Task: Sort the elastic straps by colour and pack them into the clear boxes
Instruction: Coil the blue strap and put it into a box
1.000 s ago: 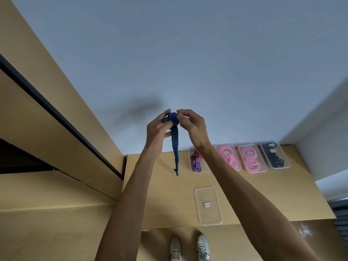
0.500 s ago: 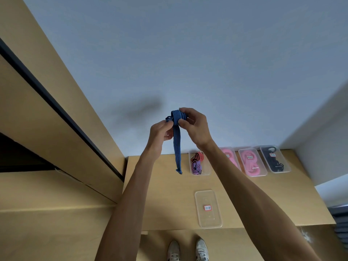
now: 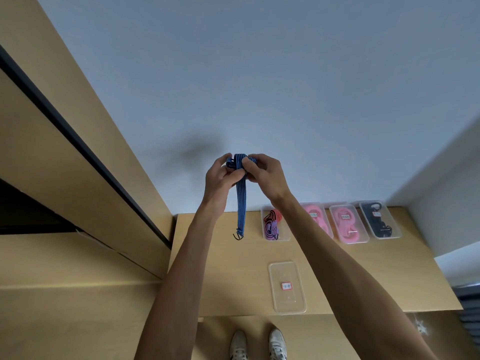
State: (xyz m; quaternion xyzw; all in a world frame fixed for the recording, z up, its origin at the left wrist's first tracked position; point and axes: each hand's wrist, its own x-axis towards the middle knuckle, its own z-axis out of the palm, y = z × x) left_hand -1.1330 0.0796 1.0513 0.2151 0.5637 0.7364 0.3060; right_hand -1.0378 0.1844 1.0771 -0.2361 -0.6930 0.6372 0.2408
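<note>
You hold the blue striped elastic strap (image 3: 241, 201) up in the air in front of you, above the far left part of the counter (image 3: 233, 276); its upper end is folded over between your two hands and the rest hangs straight down, with a small dark hook (image 3: 238, 236) dangling at the bottom end. Your left hand (image 3: 220, 178) grips the folded top from the left with its fingers curled round the strap, and your right hand (image 3: 265, 175) pinches the same fold from the right, thumb and fingers closed on it, so the two hands touch at the strap. Below them, along the far edge of the counter, four clear boxes stand in a row: the leftmost box (image 3: 275, 224) holds a red striped strap (image 3: 273, 215) and a purple strap (image 3: 271, 229), partly hidden behind your right forearm; next come two boxes with pink straps, one (image 3: 317, 219) half covered by your arm and the other (image 3: 348, 224) fully in sight, and then a box with black straps (image 3: 379, 220) at the right end. Each of these carries a small label, too small to read. Nearer to you, close to the front edge, lies one more clear box (image 3: 287, 287) with a red-bordered label, lengthwise and apart from the row. Your white shoes (image 3: 257, 345) show on the floor just under the counter's front edge.
</note>
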